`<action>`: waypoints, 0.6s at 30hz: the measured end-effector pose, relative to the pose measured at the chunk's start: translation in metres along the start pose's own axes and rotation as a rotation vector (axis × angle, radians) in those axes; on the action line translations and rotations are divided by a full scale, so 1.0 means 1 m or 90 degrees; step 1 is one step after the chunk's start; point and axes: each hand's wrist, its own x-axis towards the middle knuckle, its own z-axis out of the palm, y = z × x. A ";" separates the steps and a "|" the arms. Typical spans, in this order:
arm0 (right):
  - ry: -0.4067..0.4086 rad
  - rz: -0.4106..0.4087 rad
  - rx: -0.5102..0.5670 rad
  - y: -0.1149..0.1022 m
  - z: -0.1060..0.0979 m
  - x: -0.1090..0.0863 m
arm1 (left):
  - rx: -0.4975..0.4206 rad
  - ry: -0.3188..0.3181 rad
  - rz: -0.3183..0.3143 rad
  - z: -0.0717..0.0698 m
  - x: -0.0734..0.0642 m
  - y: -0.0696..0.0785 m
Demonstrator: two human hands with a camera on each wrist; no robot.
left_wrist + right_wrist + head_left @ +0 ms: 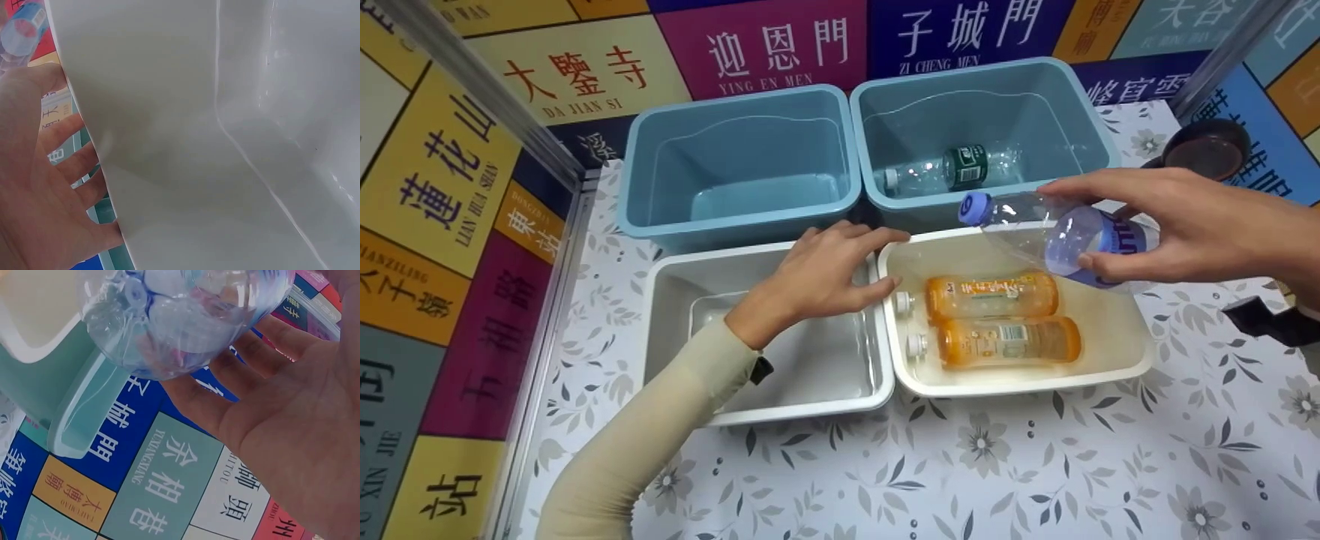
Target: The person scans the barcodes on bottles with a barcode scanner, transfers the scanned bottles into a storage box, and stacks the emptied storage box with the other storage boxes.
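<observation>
Floral tabletop (pixel 930 480), lettered walls (pixel 472 262); 4 bins (pixel 750 150); right grip (pixel 1192 225) holds bottle (pixel 1065 240).

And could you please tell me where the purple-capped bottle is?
In the head view's right half, the right hand holds the purple-capped bottle over the cream bin.

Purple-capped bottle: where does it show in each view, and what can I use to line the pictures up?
Head: the purple-capped bottle is right of centre, in the right hand, above the cream bin.
Left wrist: what looks like the same bottle is in the top-left corner.
Right wrist: top, near centre, base showing; its cap is not visible.
Shared landmark: the lettered wall, seen in all three.
</observation>
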 end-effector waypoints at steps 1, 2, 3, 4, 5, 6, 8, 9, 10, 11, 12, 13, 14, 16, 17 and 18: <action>0.002 0.004 0.001 0.001 -0.001 -0.001 | 0.001 0.000 0.000 0.000 0.000 0.000; 0.006 0.006 0.002 0.002 -0.002 -0.001 | 0.001 0.001 0.000 0.000 0.000 0.000; 0.012 0.005 -0.002 0.004 -0.003 -0.002 | 0.000 0.002 0.000 0.001 0.000 0.000; 0.020 0.005 -0.005 0.005 -0.004 -0.003 | 0.001 0.003 0.000 0.000 0.000 0.000; 0.026 0.007 -0.011 0.006 -0.006 -0.004 | 0.002 0.004 0.000 0.001 0.000 0.001; 0.033 0.007 -0.012 0.008 -0.006 -0.005 | 0.003 0.005 0.001 0.001 0.000 0.001; 0.046 0.007 -0.020 0.012 -0.008 -0.008 | 0.005 0.007 0.002 0.001 -0.001 0.001; 0.056 0.007 -0.026 0.013 -0.008 -0.009 | 0.007 0.008 0.002 0.001 -0.001 0.001; 0.063 0.009 -0.027 0.014 -0.008 -0.010 | 0.009 0.008 0.001 0.001 -0.001 0.001; 0.068 0.012 -0.030 0.016 -0.008 -0.011 | 0.009 0.008 0.002 0.002 -0.001 0.001; 0.075 0.013 -0.032 0.017 -0.008 -0.012 | 0.009 0.008 0.002 0.002 -0.001 0.001; 0.080 0.015 -0.034 0.018 -0.008 -0.012 | 0.008 0.007 0.002 0.002 -0.001 0.000; 0.086 0.019 -0.036 0.019 -0.008 -0.013 | 0.008 0.007 0.002 0.002 -0.001 0.000; 0.092 0.022 -0.042 0.020 -0.008 -0.014 | 0.007 0.007 0.003 0.002 -0.001 0.000; 0.094 0.024 -0.045 0.021 -0.007 -0.014 | 0.006 0.007 0.002 0.001 -0.001 0.000; 0.096 0.027 -0.048 0.021 -0.007 -0.015 | 0.006 0.007 0.001 0.001 -0.001 0.000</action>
